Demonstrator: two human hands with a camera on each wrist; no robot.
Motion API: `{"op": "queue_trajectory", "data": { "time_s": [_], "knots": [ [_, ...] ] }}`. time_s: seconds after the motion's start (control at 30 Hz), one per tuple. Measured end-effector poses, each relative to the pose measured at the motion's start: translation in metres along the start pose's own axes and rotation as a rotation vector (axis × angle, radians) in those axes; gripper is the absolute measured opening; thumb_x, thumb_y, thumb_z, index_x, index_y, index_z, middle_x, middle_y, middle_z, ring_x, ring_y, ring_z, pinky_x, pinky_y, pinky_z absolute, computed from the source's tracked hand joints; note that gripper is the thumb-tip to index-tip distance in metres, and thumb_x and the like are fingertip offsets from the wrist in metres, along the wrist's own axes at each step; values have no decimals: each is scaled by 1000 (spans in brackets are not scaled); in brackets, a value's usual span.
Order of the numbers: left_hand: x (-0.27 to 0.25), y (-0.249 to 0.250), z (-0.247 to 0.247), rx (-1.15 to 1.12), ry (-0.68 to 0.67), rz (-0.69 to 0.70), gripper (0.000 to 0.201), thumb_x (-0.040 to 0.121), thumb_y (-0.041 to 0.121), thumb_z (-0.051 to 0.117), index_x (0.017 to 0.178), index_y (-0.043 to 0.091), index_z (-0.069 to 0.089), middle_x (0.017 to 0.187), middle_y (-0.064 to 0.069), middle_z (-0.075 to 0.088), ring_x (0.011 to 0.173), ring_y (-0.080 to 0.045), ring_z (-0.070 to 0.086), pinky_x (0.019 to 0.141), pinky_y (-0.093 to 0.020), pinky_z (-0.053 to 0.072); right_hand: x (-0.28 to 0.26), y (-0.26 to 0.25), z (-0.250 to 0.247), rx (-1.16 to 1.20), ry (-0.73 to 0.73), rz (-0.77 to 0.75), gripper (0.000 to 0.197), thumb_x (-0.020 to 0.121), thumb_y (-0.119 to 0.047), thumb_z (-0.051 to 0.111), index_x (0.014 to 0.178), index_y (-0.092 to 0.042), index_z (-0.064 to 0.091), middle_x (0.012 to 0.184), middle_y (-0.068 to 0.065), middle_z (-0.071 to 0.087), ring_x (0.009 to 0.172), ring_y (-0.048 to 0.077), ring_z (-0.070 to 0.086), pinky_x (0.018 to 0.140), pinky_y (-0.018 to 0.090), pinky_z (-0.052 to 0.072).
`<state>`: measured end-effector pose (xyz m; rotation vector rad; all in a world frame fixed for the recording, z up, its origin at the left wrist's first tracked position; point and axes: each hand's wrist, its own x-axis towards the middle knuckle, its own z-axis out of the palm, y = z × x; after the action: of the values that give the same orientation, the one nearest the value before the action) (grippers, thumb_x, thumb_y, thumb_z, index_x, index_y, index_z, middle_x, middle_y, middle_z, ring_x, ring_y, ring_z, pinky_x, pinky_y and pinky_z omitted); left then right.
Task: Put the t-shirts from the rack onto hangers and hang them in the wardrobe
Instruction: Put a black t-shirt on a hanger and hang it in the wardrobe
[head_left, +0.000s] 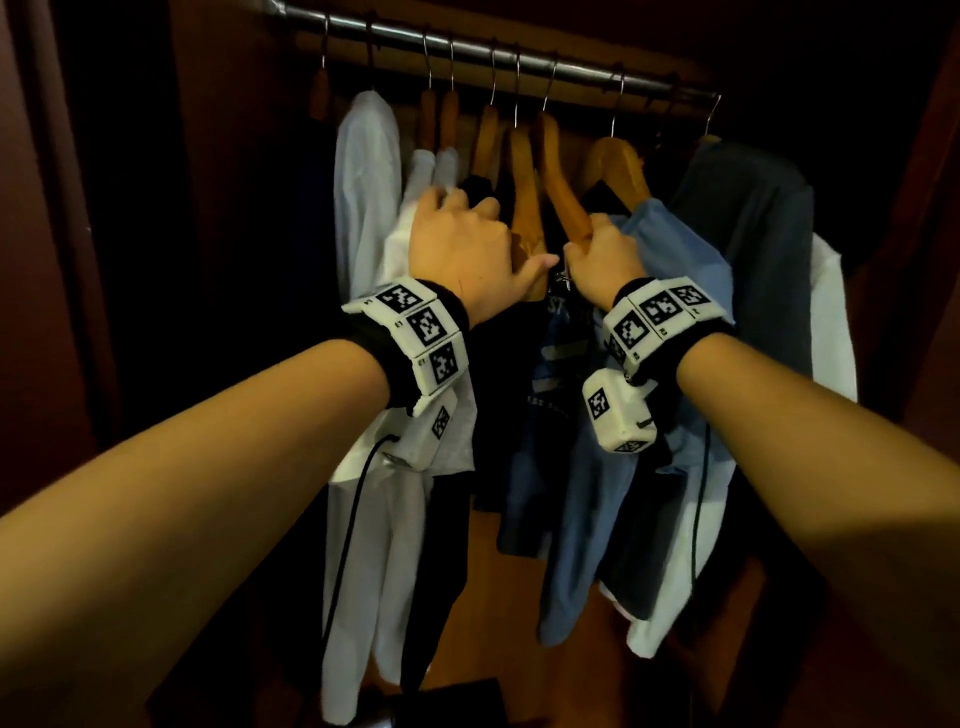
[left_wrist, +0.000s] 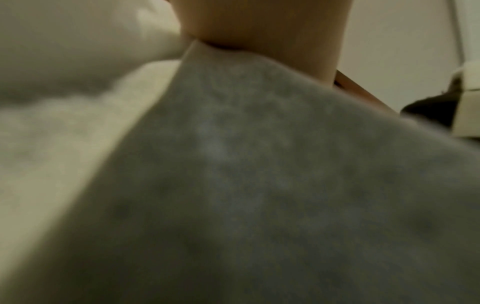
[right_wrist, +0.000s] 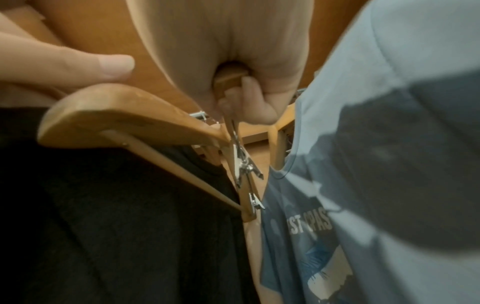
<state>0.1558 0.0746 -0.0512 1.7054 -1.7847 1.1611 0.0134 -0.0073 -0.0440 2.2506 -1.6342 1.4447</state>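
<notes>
Inside the wardrobe, wooden hangers and shirts hang from a metal rail (head_left: 467, 49). My right hand (head_left: 602, 254) grips the lower arm of a bare wooden hanger (head_left: 558, 176); in the right wrist view its fingers (right_wrist: 249, 96) curl round that hanger's end (right_wrist: 228, 79), above its metal clips (right_wrist: 244, 168). A light blue printed t-shirt (head_left: 670, 249) (right_wrist: 363, 144) hangs against the right of that hand. My left hand (head_left: 457, 239) curls its fingers over the hanger (right_wrist: 116, 115) that carries a black t-shirt (right_wrist: 116, 226). The left wrist view shows only blurred grey fabric (left_wrist: 259, 185).
White shirts (head_left: 369, 171) hang left of my left hand. A dark grey shirt (head_left: 748, 218) and a white one (head_left: 831, 322) hang at the right. The wardrobe's dark side wall (head_left: 31, 260) is close on the left. A dark object (head_left: 457, 701) lies at the bottom.
</notes>
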Motion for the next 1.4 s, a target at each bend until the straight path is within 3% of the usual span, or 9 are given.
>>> {"op": "queue_trajectory", "data": {
  "time_s": [0.17,0.47,0.57,0.7,0.8,0.9,1.07,1.2,1.4],
  "knots": [
    [-2,-2,0,-6,-16,-12,70,90,66,25,103,14,70,116,-3,62,112,-29,51,101,-43,28,-2,-3,2,34,4,20,33,95,-16,43,125,-1,46,110,24,59,98,37,57,71,32,40],
    [-3,-5,-7,19,-72,-60,70,85,61,21,104,14,70,125,-1,57,118,-29,47,101,-44,25,-2,8,-6,57,-29,-18,33,97,-15,40,125,2,44,111,25,58,97,38,58,67,33,39],
    [2,12,-16,37,-143,-129,55,88,53,39,120,13,59,126,-8,54,121,-35,44,104,-44,24,2,18,-13,58,-48,-50,32,97,-15,41,124,2,44,112,24,58,99,37,57,68,33,37],
    [16,42,-21,210,-179,-149,65,87,41,49,145,18,30,120,-19,56,117,-39,42,99,-41,30,8,33,-24,46,-95,-89,33,97,-15,41,125,3,42,116,26,56,102,40,57,72,38,40],
    [31,61,-27,140,-246,-234,50,91,30,53,133,5,41,121,-20,55,115,-37,48,87,-39,40,14,46,-30,26,-124,-131,33,97,-17,42,124,3,42,115,28,57,100,42,57,71,40,42],
    [43,81,-28,-25,-292,-395,46,92,34,54,125,3,46,121,-16,56,111,-34,54,73,-36,39,19,59,-37,9,-140,-165,33,98,-17,41,125,2,40,115,28,57,100,41,58,69,39,41],
    [48,93,-3,-350,-281,-670,61,88,40,58,131,5,35,128,-18,51,114,-39,52,82,-41,43,23,66,-38,16,-123,-189,33,98,-14,39,127,2,40,112,27,58,97,41,58,67,39,40],
    [47,93,2,-367,-225,-661,47,88,31,57,123,5,41,122,-18,54,110,-39,54,75,-38,40,23,68,-37,19,-115,-194,35,98,-14,39,128,2,39,113,27,58,99,41,57,67,37,38],
    [40,81,-14,-401,-195,-673,41,86,29,57,119,7,48,115,-15,57,103,-37,57,75,-38,43,20,64,-38,52,-135,-195,35,97,-13,39,128,4,38,117,28,56,104,41,56,70,37,37]
  ]
}}
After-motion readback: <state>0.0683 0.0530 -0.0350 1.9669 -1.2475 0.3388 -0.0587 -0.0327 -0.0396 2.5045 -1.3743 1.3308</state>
